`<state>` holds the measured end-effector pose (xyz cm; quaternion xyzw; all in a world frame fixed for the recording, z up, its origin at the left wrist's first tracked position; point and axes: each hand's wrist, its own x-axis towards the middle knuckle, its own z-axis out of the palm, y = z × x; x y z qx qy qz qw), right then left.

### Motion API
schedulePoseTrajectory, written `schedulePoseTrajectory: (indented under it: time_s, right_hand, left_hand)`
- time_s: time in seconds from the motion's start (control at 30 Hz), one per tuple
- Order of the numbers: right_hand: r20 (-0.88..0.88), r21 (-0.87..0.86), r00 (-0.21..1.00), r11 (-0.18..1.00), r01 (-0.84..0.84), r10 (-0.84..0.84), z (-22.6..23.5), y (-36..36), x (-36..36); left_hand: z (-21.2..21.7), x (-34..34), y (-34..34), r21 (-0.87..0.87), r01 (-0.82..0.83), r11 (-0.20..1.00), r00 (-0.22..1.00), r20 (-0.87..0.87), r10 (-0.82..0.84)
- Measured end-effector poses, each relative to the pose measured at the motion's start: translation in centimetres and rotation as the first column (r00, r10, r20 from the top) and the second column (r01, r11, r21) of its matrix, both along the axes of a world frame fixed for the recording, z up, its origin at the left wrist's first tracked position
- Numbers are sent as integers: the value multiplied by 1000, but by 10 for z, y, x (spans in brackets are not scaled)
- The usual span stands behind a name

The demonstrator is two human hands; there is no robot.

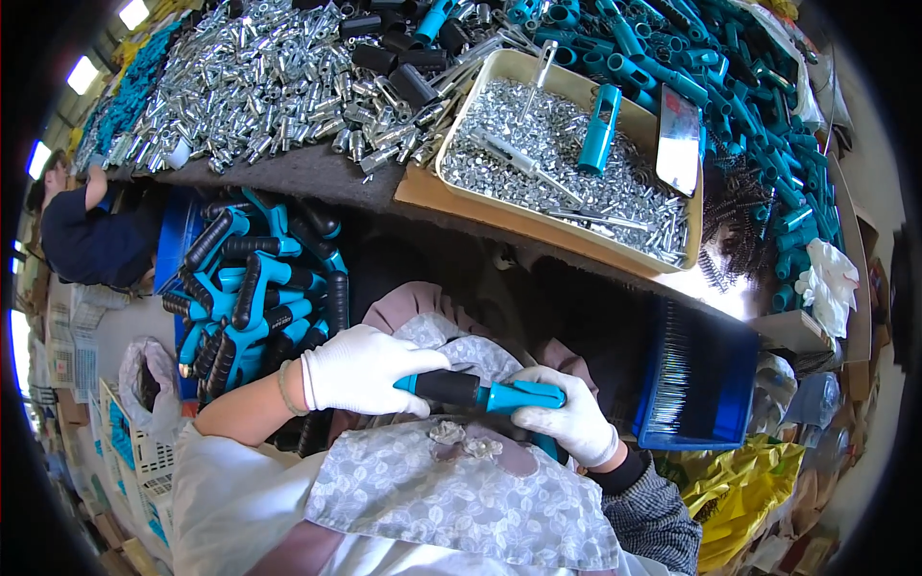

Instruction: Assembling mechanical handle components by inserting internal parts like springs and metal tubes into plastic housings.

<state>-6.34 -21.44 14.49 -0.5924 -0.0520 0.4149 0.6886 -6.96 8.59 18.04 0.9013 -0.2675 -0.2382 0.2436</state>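
Left grip (360, 372), white-gloved, is found pinching the near-nine-o'clock end of the teal-and-black handle (451, 388) between thumb and fingers; our right grip (569, 418), likewise gloved, is closed on its teal end towards three o'clock. We note the surface (307, 171) spanning ten to two o'clock, dark-covered and heavily loaded. On it we record loose metal fittings (259, 86) heaped at eleven o'clock, a cream tray (569, 233) of small metal parts at one, and teal tubes (788, 182) piled at two. Off the surface, a blue bin (173, 235) of similar handles stands at nine o'clock, another blue bin (725, 384) with a row of thin metal pieces between three and four, and a yellow bag (759, 490) just past four. We observe another person (96, 235) at work past nine o'clock and bright ceiling lights (83, 75) at ten.

We find the handle above our lap, six o'clock of centre. Its long axis lies nearly level, nine to three o'clock, the three-o'clock end dipping slightly towards us.
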Motion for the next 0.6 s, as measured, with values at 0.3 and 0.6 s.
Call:
schedulePoseTrajectory:
  time_s: [0.3, 0.6]
  right_hand:
    - [854, -320, -416, 946, 54, 313, 19, 16, 43]
    - [780, -437, -512, 899, -34, 360, 35, 20, 57]
  left_hand:
    - [3, 20, 13, -312, -161, 936, 828, -558, -44]
    - [-8, 24, 18, -299, -238, 924, 623, -777, -91]
